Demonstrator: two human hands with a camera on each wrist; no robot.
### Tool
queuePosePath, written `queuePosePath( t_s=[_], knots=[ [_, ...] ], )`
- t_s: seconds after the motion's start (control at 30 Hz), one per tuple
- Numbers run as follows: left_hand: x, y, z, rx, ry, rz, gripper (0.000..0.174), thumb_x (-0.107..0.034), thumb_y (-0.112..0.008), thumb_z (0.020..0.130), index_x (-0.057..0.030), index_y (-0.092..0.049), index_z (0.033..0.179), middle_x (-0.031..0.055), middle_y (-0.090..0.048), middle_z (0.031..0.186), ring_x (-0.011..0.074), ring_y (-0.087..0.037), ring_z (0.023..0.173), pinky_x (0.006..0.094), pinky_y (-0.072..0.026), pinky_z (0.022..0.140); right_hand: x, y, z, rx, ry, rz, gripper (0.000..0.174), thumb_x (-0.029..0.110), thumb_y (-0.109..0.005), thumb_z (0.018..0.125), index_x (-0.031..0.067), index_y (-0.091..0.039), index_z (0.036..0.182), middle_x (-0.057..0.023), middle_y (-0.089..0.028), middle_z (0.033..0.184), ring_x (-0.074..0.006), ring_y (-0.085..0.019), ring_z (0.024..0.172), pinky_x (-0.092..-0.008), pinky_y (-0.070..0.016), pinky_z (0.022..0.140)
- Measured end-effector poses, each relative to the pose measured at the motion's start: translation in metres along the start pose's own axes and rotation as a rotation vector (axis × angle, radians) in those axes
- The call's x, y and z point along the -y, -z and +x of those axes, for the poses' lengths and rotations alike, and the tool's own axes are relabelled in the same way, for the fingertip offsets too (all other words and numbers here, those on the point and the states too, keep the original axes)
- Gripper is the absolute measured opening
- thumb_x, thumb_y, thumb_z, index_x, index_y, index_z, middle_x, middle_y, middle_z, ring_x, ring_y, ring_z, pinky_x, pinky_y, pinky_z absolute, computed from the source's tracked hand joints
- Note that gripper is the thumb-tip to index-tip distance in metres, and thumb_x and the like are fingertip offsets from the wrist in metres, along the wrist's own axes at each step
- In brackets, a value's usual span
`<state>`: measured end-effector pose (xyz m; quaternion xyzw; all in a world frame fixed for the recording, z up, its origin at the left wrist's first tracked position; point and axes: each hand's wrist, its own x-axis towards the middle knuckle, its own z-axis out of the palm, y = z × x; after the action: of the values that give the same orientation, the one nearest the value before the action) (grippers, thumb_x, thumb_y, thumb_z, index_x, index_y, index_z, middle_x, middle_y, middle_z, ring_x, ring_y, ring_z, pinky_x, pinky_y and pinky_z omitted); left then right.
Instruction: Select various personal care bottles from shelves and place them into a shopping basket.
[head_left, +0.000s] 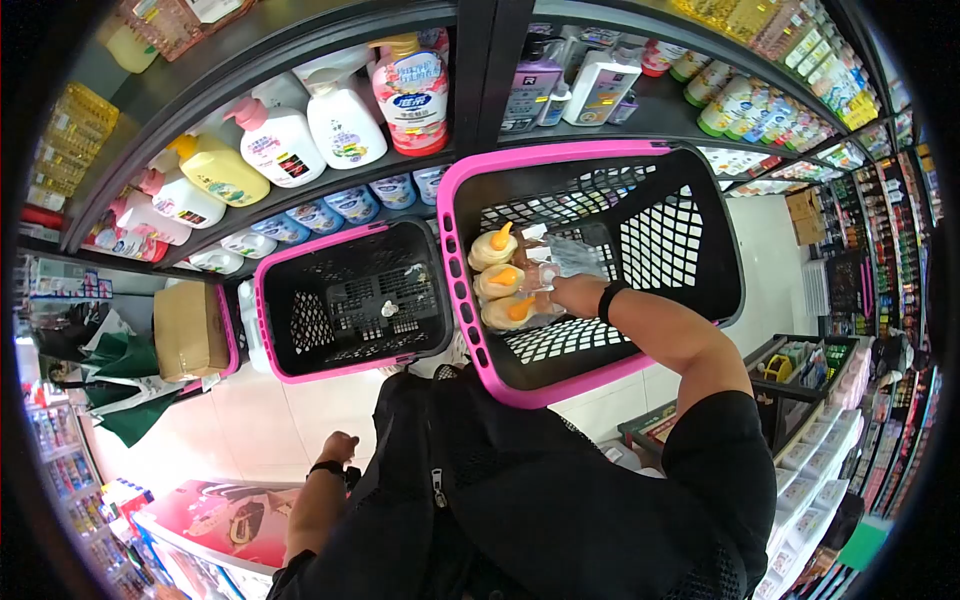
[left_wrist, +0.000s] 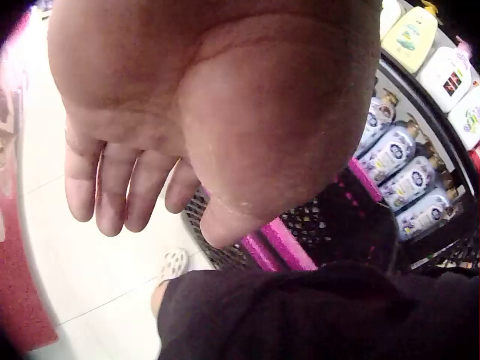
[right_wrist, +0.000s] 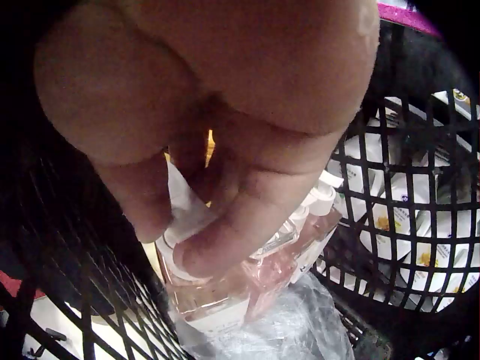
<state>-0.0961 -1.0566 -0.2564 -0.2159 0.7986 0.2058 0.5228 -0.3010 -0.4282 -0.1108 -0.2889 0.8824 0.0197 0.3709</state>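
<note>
Inside the large black basket with a pink rim [head_left: 462,330], my right hand [head_left: 578,297] reaches down. Its thumb and fingers pinch the white top of a clear pinkish bottle [right_wrist: 210,300], seen best in the right wrist view. Other clear bottles with white tops [right_wrist: 300,225] stand beside it, next to crumpled clear plastic [right_wrist: 300,330]. Several cream bottles with orange tops [head_left: 493,248] line the basket's left side. Low at my left side hangs my left hand [head_left: 340,447], holding nothing, its fingers [left_wrist: 114,187] loosely extended in the left wrist view.
A smaller pink-rimmed basket [head_left: 350,240] stands left of the large one. Shelves of pump bottles [head_left: 283,145] run along the front. A cardboard box [head_left: 190,330] and a green-and-white umbrella [head_left: 130,375] are at far left. A pink display box [head_left: 225,520] stands behind my left hand.
</note>
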Motion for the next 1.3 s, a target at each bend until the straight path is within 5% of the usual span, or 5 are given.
queuePosePath(
  t_s=[0.33,0.5,0.83,1.1,1.3],
  knots=[
    [-0.031,-0.011,-0.017,-0.143,-0.127,-0.202,0.037,-0.034,-0.066,0.085,0.0025,-0.067,0.082,0.0138,-0.067,0.067,0.0267,-0.065,0.058,0.0414,-0.054,0.061,-0.017,-0.048,0.053,-0.072,-0.102,0.208,0.03,0.014,-0.053,0.094,0.0087,-0.062,0.122,-0.0171,-0.065,0.115,-0.0373,-0.069,0.097,-0.0463,-0.0566,0.081],
    [-0.036,-0.005,0.032,-0.223,-0.127,-0.235,0.055,-0.04,-0.07,0.084,0.0022,-0.064,0.119,0.0273,-0.068,0.115,0.0395,-0.063,0.115,0.0423,-0.0502,0.098,-0.008,-0.036,0.052,-0.036,-0.067,0.042,0.032,0.012,-0.051,0.094,0.0028,-0.054,0.125,-0.0213,-0.068,0.104,-0.0387,-0.07,0.085,-0.0486,-0.0564,0.069],
    [-0.027,0.004,0.019,-0.164,-0.049,-0.123,0.055,-0.039,-0.069,0.083,0.0007,-0.065,0.121,0.0261,-0.067,0.12,0.0389,-0.062,0.118,0.0431,-0.048,0.103,-0.008,-0.062,0.056,-0.193,-0.01,-0.145,0.027,0.02,-0.052,0.095,0.0094,-0.059,0.118,-0.0137,-0.065,0.103,-0.0336,-0.07,0.067,-0.0459,-0.056,0.057],
    [-0.012,0.004,0.022,-0.135,-0.103,-0.084,0.036,-0.034,-0.064,0.079,0.0021,-0.065,0.074,0.0264,-0.068,0.082,0.04,-0.067,0.085,0.0492,-0.0517,0.08,-0.011,0.031,0.03,-0.301,-0.082,-0.099,0.019,0.019,-0.056,0.091,0.0111,-0.069,0.103,-0.0135,-0.068,0.101,-0.0308,-0.071,0.087,-0.0453,-0.0575,0.068],
    [-0.004,0.013,0.041,-0.154,-0.134,-0.172,0.038,-0.035,-0.065,0.081,0.0028,-0.069,0.083,0.0252,-0.07,0.085,0.0377,-0.069,0.087,0.0456,-0.0527,0.081,0.058,0.212,0.021,-1.321,0.08,0.249,0.028,0.008,-0.072,0.084,0.0002,-0.063,0.109,-0.0179,-0.065,0.106,-0.0374,-0.064,0.098,-0.0433,-0.0526,0.084]
  ],
)
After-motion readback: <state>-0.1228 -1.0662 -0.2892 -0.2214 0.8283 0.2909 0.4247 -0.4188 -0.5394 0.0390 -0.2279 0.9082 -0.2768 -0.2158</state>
